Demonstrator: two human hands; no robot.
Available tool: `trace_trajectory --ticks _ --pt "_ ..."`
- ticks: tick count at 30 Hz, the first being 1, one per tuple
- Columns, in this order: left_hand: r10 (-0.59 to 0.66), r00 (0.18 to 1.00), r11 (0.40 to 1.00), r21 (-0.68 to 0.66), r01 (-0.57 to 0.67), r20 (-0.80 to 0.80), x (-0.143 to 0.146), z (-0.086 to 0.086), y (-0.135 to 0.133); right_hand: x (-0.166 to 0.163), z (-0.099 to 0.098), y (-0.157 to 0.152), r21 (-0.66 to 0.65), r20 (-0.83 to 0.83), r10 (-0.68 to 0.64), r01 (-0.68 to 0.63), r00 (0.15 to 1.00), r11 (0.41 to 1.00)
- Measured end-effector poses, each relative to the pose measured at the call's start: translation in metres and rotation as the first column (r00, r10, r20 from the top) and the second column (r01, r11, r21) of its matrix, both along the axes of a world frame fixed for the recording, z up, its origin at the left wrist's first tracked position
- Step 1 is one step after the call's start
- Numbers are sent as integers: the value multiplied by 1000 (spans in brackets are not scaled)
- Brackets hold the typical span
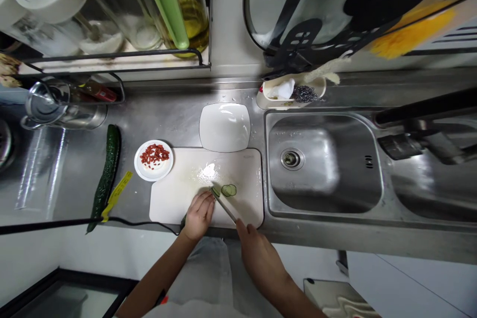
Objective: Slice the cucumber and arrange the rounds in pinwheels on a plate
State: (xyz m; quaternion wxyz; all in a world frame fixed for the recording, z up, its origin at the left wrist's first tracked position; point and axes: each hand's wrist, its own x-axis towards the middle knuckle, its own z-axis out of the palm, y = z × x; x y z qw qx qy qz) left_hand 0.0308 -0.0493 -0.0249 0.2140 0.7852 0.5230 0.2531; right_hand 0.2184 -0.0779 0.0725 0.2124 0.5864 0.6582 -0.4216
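On the white cutting board, my left hand is closed over a cucumber, most of which is hidden under the fingers and palm. My right hand grips a knife by its handle. The blade reaches up and left to the cucumber's cut end, close to my left fingertips. A few thin cucumber slices lie overlapped just right of the blade. Another whole cucumber rests on the steel counter to the left.
A small white plate of red dried berries sits at the board's upper left corner. Behind the board is a white square plate. The steel sink lies right. A yellow tag and black cable are left.
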Motion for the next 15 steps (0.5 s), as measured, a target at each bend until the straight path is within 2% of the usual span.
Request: trace_trajectory --ticks 15 --pt "-2 1000 1000 29 2 -6 1 0 1 -2 -2 12 -3 -39 -2 2 999 1000"
